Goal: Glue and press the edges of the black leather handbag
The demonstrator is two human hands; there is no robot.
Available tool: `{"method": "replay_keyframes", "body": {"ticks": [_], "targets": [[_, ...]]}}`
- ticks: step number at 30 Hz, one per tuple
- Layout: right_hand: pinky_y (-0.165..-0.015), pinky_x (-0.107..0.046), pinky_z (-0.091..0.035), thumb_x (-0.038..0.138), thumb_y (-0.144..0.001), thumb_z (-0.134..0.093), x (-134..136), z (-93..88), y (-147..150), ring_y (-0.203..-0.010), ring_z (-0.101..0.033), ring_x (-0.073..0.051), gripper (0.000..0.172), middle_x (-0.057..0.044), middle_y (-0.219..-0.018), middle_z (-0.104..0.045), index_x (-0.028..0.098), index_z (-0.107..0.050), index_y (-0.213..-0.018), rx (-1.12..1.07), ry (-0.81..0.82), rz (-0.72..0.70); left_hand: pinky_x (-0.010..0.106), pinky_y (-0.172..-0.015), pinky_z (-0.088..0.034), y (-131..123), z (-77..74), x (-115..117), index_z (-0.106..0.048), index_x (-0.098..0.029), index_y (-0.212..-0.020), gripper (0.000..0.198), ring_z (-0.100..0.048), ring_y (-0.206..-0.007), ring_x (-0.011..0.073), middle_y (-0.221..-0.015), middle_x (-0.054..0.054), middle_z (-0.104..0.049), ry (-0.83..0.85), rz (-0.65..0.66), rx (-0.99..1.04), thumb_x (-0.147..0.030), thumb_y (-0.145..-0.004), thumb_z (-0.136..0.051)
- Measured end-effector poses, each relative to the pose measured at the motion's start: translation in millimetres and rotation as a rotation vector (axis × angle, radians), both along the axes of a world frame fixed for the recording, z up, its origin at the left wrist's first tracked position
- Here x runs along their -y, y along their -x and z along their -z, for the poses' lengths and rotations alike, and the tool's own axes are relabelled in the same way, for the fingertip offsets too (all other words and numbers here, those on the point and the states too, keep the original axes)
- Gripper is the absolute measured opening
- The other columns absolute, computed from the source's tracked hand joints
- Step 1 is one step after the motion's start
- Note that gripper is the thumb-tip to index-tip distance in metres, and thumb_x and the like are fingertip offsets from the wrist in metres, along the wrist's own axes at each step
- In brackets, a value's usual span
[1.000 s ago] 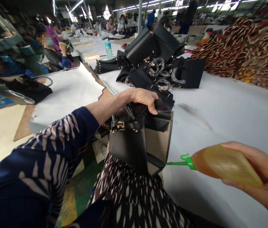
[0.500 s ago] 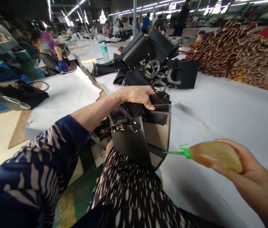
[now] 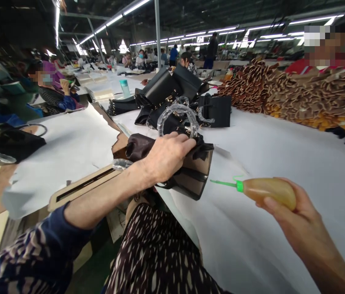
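Both hands are full: left hand (image 3: 164,157) clutches the black handbag (image 3: 191,175), right hand (image 3: 297,220) holds an amber-filled glue bottle (image 3: 267,191).

The handbag (image 3: 187,175) lies at the tabletop (image 3: 282,155) edge, the glue bottle (image 3: 264,191) to its right, more bags (image 3: 178,90) piled behind.

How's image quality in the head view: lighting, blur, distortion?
Head view: ceiling strip lights blown out, white table covering evenly lit. Strong wide-angle warp at the edges. Left hand on the black handbag fairly sharp; right hand with glue bottle slightly soft.
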State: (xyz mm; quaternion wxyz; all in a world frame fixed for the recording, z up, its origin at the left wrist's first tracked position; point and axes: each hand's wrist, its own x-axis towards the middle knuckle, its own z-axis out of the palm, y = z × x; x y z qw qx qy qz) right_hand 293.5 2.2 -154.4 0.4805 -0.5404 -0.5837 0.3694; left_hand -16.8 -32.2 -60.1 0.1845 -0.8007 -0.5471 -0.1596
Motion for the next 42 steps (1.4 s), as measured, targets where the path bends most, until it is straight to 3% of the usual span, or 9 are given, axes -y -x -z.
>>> {"method": "replay_keyframes", "body": {"ticks": [5, 11, 17, 24, 32, 39, 42], "targets": [[-0.073, -0.029, -0.05, 0.05, -0.058, -0.077, -12, -0.5, 4, -0.077, -0.064, -0.021, 0.069, 0.003, -0.097, -0.064, 0.034, -0.05, -0.119, 0.089, -0.007, 0.007, 0.032, -0.069, -0.044, -10, 14.8, 17, -0.053, -0.014, -0.098, 0.029, -0.049, -0.081, 0.0219, -0.093, 0.005, -0.058, -0.118, -0.028, -0.063, -0.003, -0.072, -0.045], [-0.071, -0.027, -0.049, 0.053, -0.057, -0.074, -10, -4.4, 12, -0.085, -0.06, -0.021, 0.064, 0.005, -0.098, -0.062, 0.035, -0.053, -0.115, 0.253, -0.147, 0.069, 0.034, -0.072, -0.046, -9, 19.7, 23, -0.052, -0.013, -0.105, 0.027, -0.049, -0.083, 0.0222, -0.095, 0.007, -0.058, -0.145, -0.04, -0.056, -0.007, -0.08, -0.042], [-0.083, -0.038, -0.046, 0.055, -0.061, -0.07, -2, -5.4, 12, -0.092, -0.058, -0.024, 0.061, 0.004, -0.105, -0.06, 0.037, -0.05, -0.116, 0.321, -0.133, -0.055, 0.035, -0.076, -0.047, -9, 26.1, 32, -0.052, -0.01, -0.108, 0.029, -0.051, -0.087, 0.0225, -0.104, 0.011, -0.059, -0.197, -0.042, -0.028, -0.007, -0.082, -0.04], [-0.085, -0.039, -0.046, 0.056, -0.062, -0.068, 10, -3.1, 16, -0.094, -0.057, -0.025, 0.057, 0.004, -0.108, -0.058, 0.038, -0.051, -0.114, 0.357, -0.122, -0.061, 0.038, -0.08, -0.048, -8, 36.6, 45, -0.052, -0.009, -0.113, 0.035, -0.051, -0.094, 0.0243, -0.113, 0.013, -0.058, -0.224, -0.046, 0.031, -0.007, -0.081, -0.039], [-0.072, -0.031, -0.049, 0.057, -0.061, -0.068, 18, -3.1, 13, -0.089, -0.059, -0.023, 0.057, 0.005, -0.103, -0.061, 0.036, -0.053, -0.111, 0.418, -0.069, -0.079, 0.042, -0.088, -0.046, -9, 49.3, 62, -0.05, -0.005, -0.116, 0.037, -0.048, -0.103, 0.0287, -0.118, 0.017, -0.053, -0.206, 0.006, 0.196, -0.007, -0.08, -0.042], [-0.081, -0.032, -0.047, 0.057, -0.058, -0.07, 16, 3.2, 11, -0.093, -0.058, -0.024, 0.059, 0.006, -0.104, -0.061, 0.036, -0.054, -0.111, 0.382, -0.036, -0.06, 0.036, -0.088, -0.048, -14, 55.9, 69, -0.05, -0.012, -0.113, 0.053, -0.048, -0.102, 0.0216, -0.114, 0.011, -0.055, -0.195, 0.022, 0.383, 0.011, -0.068, -0.034], [-0.077, -0.03, -0.048, 0.056, -0.057, -0.07, 16, 6.2, 9, -0.091, -0.058, -0.023, 0.062, 0.006, -0.102, -0.061, 0.035, -0.053, -0.113, 0.378, -0.001, -0.035, 0.035, -0.087, -0.048, -15, 57.2, 71, -0.05, -0.014, -0.109, 0.052, -0.048, -0.1, 0.0199, -0.112, 0.009, -0.056, -0.146, -0.005, 0.441, 0.013, -0.067, -0.035]]}}
